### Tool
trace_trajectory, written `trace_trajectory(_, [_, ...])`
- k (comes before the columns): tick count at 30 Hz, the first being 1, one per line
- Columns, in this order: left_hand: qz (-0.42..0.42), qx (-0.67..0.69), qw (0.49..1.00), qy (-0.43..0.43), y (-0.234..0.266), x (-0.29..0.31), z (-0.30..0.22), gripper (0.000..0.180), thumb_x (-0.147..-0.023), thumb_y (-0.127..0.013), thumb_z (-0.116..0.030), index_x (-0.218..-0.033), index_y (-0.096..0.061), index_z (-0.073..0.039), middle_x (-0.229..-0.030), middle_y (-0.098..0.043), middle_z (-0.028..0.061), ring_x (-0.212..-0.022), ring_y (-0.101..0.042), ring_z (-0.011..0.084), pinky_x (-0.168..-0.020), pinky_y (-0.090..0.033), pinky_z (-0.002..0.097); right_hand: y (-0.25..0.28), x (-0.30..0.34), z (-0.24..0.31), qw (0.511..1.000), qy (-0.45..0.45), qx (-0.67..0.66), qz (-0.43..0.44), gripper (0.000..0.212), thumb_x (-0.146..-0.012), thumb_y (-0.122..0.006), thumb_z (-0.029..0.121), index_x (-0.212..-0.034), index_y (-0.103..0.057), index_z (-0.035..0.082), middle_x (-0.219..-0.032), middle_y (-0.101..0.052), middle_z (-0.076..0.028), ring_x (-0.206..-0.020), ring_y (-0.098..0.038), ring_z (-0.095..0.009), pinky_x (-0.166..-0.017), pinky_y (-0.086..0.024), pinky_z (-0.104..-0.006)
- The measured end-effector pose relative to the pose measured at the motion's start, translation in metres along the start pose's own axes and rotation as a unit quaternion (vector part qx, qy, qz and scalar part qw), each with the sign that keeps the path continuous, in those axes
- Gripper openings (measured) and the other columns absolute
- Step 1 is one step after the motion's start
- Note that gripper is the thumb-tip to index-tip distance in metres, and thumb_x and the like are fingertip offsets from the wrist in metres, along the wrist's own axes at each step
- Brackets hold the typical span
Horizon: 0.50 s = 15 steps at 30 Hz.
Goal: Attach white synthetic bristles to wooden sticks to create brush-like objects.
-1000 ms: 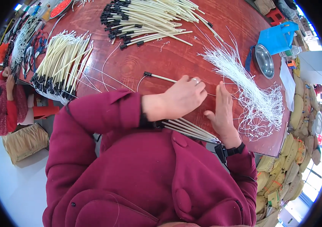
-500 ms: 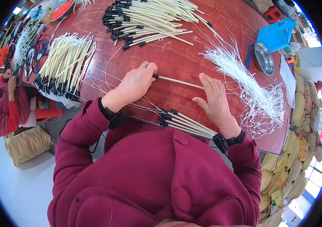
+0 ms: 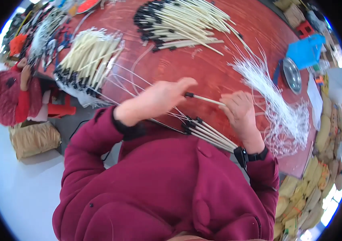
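A thin pale stick (image 3: 207, 99) with a black end piece lies across the space between my hands, above the red table. My right hand (image 3: 240, 110) is closed around its right end, fingertips bent over the stick. My left hand (image 3: 165, 97) is blurred, one finger stretched toward the right, just off the black end; its other fingers are partly hidden. Close to my body, several black-ended sticks (image 3: 211, 134) lie side by side at the table's near edge. White cords (image 3: 128, 82) run under my left forearm toward them.
A large pile of black-ended sticks (image 3: 191, 24) lies at the far side, a second bundle (image 3: 92, 60) at the left. White strings (image 3: 277, 104) spread on the right, near a metal bowl (image 3: 292, 75) and blue container (image 3: 305, 50). A co-worker (image 3: 12, 92) sits at the left.
My left hand has come off the black end and its finger has straightened. My right hand, open before, has closed on the stick. The whole view has shifted.
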<state>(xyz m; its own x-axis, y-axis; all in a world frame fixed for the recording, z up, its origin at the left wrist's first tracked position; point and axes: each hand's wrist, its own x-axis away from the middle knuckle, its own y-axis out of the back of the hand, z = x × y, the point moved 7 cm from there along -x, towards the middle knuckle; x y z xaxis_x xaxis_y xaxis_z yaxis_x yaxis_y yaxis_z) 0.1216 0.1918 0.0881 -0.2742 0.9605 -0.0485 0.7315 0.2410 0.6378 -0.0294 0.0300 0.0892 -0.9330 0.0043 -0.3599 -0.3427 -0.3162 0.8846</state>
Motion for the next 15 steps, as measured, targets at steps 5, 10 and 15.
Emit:
trace_trajectory(5, [-0.167,-0.159,0.967,0.107,0.090,0.048,0.060,0.014,-0.097,-0.063,-0.008,-0.107,-0.069,-0.001,-0.092,-0.072,0.0188,-0.081,-0.071,0.0346,-0.072,-0.054,0.0389,0.025,0.011,-0.001,0.999,-0.034,0.018,-0.004,0.016,-0.083,-0.077,0.014,-0.097,-0.073,0.006,-0.104,-0.073,-0.006,-0.097,-0.063,-0.026,-0.088,-0.044,-0.0403])
trace_trajectory(10, [-0.239,-0.244,0.921,0.190,0.162,0.109,0.139,0.016,-0.099,-0.062,-0.009,-0.112,-0.069,-0.002,-0.080,-0.067,0.0104,-0.071,-0.063,0.0198,-0.066,-0.050,0.0326,0.027,0.034,0.011,0.999,-0.043,0.008,0.021,0.019,-0.082,-0.078,0.016,-0.097,-0.074,0.006,-0.106,-0.073,-0.004,-0.099,-0.062,-0.026,-0.090,-0.044,-0.0412])
trace_trajectory(15, [-0.217,-0.308,0.914,0.152,0.137,0.088,0.095,0.021,-0.094,-0.065,-0.008,-0.115,-0.069,-0.003,-0.100,-0.070,0.0177,-0.091,-0.069,0.0351,-0.081,-0.053,0.0410,0.019,0.064,0.009,0.995,-0.065,-0.020,0.077,0.030,-0.081,-0.080,0.020,-0.106,-0.074,0.005,-0.112,-0.072,-0.006,-0.104,-0.061,-0.027,-0.093,-0.044,-0.0429])
